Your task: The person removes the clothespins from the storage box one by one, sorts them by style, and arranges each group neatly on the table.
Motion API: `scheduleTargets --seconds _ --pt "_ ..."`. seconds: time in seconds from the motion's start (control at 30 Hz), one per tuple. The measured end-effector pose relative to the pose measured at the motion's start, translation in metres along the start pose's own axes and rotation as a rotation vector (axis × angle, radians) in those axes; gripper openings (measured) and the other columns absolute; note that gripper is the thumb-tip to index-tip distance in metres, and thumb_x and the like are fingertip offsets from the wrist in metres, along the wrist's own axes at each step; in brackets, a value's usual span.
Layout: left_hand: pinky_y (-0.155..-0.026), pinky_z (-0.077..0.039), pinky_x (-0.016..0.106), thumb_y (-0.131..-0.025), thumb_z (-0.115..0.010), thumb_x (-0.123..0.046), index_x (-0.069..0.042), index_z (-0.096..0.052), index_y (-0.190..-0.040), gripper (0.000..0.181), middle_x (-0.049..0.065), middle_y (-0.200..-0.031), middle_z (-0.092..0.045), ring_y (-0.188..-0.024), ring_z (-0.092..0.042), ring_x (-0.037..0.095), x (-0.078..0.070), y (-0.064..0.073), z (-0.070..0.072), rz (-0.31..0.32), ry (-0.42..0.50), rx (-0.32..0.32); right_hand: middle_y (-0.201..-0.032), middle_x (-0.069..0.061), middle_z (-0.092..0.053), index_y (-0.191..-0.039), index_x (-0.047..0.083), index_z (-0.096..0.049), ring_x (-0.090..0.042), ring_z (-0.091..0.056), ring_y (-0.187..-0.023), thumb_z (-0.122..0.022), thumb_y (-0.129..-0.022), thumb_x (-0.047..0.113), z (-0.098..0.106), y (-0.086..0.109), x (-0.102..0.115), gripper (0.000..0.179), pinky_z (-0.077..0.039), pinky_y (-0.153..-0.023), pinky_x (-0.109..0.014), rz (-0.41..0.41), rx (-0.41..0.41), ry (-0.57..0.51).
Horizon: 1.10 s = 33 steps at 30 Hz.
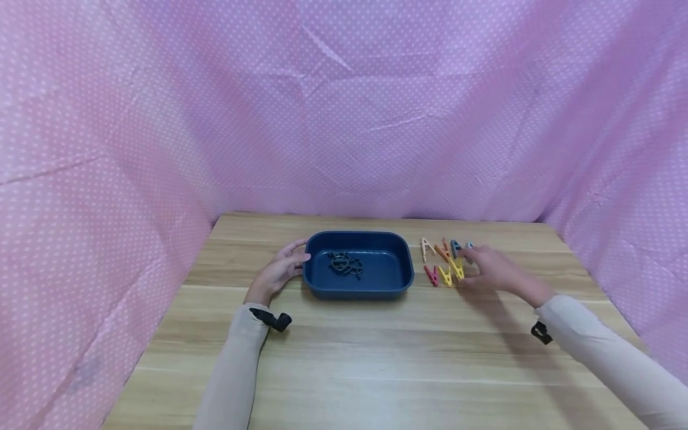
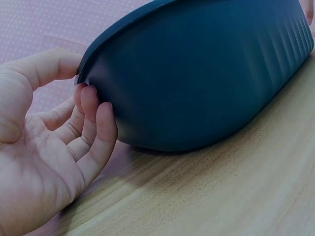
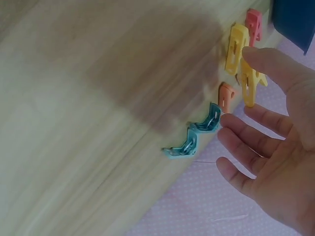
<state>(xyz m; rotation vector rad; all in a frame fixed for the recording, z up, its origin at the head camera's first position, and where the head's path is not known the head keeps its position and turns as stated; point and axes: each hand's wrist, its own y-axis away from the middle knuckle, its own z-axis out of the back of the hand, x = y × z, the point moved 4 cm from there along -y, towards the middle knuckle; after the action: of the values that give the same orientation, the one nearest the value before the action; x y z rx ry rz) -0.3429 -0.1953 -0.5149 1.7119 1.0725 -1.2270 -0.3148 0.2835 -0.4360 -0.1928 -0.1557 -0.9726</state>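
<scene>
A person in pale sleeves works with both hands at a wood-grain table, in front of a pink dotted cloth that fills the upper half of the frame. At left of center, the left hand grasps the end of a dark blue tray, thumb at the rim and fingers curled against the outer wall. The tray sits at the middle of the frame, with dark openwork pieces on the left part of its floor. At right of center, the right hand pinches a yellow clip between thumb and index finger, the other fingers loosely bent. Just left of the held clip lie a second yellow clip and a red clip; above these, a cream clip, an orange clip and a blue clip lie side by side.
</scene>
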Motion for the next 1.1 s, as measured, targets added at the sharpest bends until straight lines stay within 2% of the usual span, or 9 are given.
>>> scheduleTargets --seconds 0.2,0.63,1.1 --pt "-0.083 -0.057 0.027 -0.104 -0.053 -0.003 -0.004 -0.027 -0.159 0.061 0.004 -0.121 -0.065 -0.099 -0.067 0.011 0.0 0.0 0.0 0.004 -0.003 0.017 -0.104 -0.025 -0.07 -0.118 -0.009 -0.064 -0.038 -0.067 -0.092 -0.088 -0.077 0.021 -0.007 0.002 0.0 0.056 -0.056 -0.082 -0.056 -0.005 0.026 -0.018" --pt "-0.085 -0.057 0.027 -0.104 -0.054 -0.005 -0.006 -0.03 -0.159 0.06 0.007 -0.128 -0.063 -0.1 -0.067 0.011 -0.003 0.001 -0.001 0.007 -0.031 -0.001 -0.093 -0.019 -0.071 -0.111 -0.009 -0.067 -0.031 -0.067 -0.084 -0.087 -0.076 0.021 -0.012 0.001 -0.005 0.05 -0.057 -0.077 -0.051 -0.009 0.06 0.006" --pt "-0.084 -0.056 0.027 -0.104 -0.052 -0.004 -0.006 -0.03 -0.158 0.058 0.002 -0.12 -0.065 -0.098 -0.066 0.011 -0.004 0.0 0.0 0.02 -0.022 -0.005 -0.091 -0.014 -0.071 -0.111 -0.006 -0.068 -0.024 -0.065 -0.08 -0.088 -0.077 0.022 -0.012 0.0 -0.007 0.048 -0.057 -0.073 -0.045 0.013 0.057 0.013"
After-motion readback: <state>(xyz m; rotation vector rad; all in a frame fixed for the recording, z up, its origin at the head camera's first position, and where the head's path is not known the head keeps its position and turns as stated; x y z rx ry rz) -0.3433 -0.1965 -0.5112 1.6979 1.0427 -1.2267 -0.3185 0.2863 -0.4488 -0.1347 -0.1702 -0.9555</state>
